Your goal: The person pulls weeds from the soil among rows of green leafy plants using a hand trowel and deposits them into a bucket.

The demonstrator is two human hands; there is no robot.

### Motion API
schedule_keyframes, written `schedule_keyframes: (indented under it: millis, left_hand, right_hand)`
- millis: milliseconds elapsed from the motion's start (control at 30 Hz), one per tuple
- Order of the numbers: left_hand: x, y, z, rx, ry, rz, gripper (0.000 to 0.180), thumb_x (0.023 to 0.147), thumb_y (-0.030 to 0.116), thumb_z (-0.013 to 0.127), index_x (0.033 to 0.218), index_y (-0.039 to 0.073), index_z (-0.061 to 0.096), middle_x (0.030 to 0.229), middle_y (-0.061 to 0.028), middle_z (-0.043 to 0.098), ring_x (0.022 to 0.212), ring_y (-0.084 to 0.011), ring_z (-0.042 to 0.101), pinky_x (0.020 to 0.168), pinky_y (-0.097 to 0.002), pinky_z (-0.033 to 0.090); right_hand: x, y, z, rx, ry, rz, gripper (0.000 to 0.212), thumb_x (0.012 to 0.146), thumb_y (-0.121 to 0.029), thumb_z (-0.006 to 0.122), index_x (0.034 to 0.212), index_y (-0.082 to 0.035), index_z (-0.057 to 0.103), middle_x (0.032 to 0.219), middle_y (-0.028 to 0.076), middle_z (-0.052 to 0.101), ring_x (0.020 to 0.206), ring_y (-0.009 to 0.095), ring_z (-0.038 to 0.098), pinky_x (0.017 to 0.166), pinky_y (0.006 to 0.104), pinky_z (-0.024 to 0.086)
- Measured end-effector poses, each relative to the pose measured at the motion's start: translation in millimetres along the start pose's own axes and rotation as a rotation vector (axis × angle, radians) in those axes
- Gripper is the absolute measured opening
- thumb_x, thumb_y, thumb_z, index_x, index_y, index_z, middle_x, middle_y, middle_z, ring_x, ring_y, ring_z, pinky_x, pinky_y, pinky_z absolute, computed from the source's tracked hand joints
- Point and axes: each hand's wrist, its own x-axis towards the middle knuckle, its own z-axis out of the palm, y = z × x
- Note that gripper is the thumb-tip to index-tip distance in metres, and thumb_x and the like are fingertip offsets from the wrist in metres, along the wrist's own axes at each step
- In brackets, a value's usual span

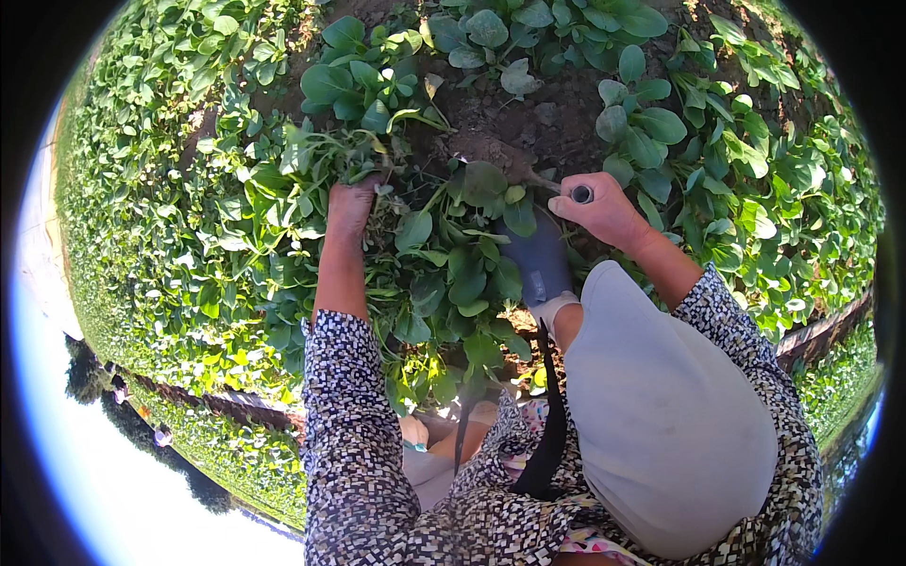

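Note:
My left hand is closed around a bunch of weeds with thin stems and small greyish leaves, beside the leafy green plants. On the other side, my right hand grips the dark handle of a hand trowel, its round butt end facing up. The trowel's soil-coated blade points left and lies at the brown soil; its tip blends into the earth. Broad-leaved green plants stand between my two arms, some leaves overlapping the area near the blade.
My grey shoe rests on the ground below the trowel, with my bent knee in light grey cloth at right. Dense leafy crops surround the patch of bare soil. A low border runs at the right.

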Motion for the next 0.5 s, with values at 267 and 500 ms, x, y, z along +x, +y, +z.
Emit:
schedule_keyframes:
  millis: [267, 500]
  left_hand:
    - [37, -19, -2, 1.241, -0.308, 0.309, 0.030, 0.075, 0.022, 0.069, 0.094, 0.000, 0.066, 0.093, -0.0207, 0.068, 0.087, -0.0365, 0.065, 0.080, -0.0408, 0.052]
    - [4, -21, 37, 1.686, -0.233, 0.488, 0.018, 0.075, 0.021, 0.062, 0.083, 0.006, 0.068, 0.087, -0.0153, 0.069, 0.084, -0.0338, 0.067, 0.075, -0.0419, 0.054]
  right_hand:
    - [5, -9, 1, -0.249, -0.041, -0.063, 0.031, 0.080, -0.017, 0.066, 0.064, 0.001, 0.045, 0.058, 0.006, 0.034, 0.056, 0.013, 0.030, 0.051, 0.0316, 0.032]
    - [3, -6, 0, -0.316, -0.038, -0.045, 0.027, 0.074, -0.024, 0.064, 0.066, -0.001, 0.052, 0.058, 0.014, 0.045, 0.053, 0.029, 0.039, 0.055, 0.0370, 0.040]
